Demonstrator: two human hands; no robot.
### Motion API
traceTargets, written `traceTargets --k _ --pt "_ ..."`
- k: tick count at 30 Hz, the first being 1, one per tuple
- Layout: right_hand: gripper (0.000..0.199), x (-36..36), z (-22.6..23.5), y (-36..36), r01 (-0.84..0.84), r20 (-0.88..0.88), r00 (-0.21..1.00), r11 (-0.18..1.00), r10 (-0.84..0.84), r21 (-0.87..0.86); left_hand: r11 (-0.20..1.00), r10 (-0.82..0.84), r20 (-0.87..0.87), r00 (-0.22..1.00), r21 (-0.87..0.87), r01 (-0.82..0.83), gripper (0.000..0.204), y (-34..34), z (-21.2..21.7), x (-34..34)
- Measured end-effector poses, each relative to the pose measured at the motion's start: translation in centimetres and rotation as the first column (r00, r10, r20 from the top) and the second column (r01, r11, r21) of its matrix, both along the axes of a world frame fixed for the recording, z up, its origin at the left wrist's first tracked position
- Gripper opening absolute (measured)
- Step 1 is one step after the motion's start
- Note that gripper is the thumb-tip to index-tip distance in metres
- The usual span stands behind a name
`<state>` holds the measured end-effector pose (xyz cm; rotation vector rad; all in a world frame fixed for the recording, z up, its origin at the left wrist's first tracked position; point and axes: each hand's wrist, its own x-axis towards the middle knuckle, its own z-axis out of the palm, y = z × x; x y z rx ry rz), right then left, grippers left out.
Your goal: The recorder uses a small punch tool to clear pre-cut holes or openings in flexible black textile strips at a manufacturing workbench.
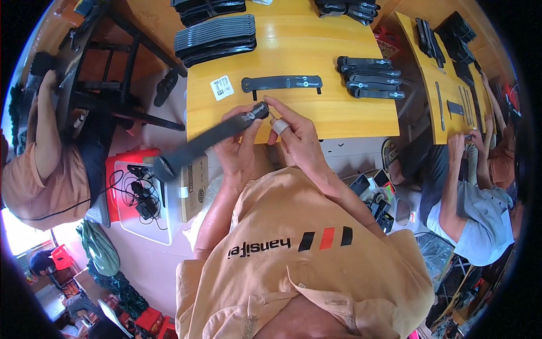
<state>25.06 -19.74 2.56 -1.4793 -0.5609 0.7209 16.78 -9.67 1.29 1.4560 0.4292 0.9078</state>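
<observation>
A long black strap (200, 140) is in my left hand (232, 155), its fingers closed around it near the printed end. The strap's other end hangs off to the left past the table's edge, slightly blurred. At the printed end, my right hand (302, 138) is closed in a pinch, with a thin, shiny piece showing between its fingers, too small to name. A white wrap (280, 127) circles one right finger. Just beyond my hands, a flat black strap (282, 83) lies crosswise on the yellow table (293, 121), beside a white printed label (222, 87).
Stacked black straps (214, 42) lie at the table's far left, a smaller pile (370, 79) on the right. Left of me stand a dark stool (127, 104) and a clear bin (161, 226) with cables. A co-worker (468, 214) works at another table (446, 121) on the right.
</observation>
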Motion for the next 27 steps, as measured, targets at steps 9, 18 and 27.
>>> traceTargets --k 9,18,27 --pt "0.034 1.8 -0.4 -0.7 -0.158 0.234 0.959 0.987 0.160 -0.030 0.931 -0.164 0.027 0.986 -0.327 0.164 0.020 1.9 2.1 -0.9" --pt "0.033 0.7 -0.8 -0.4 -0.064 0.033 0.998 0.990 0.060 0.124 0.959 -0.017 -0.179 0.984 0.275 0.067 0.024 0.0 2.5 -0.9" --pt "0.034 1.1 0.6 -1.8 -0.222 0.068 0.973 0.975 0.223 -0.019 0.901 -0.317 -0.066 0.946 -0.332 0.279 0.019 3.3 2.4 -1.5"
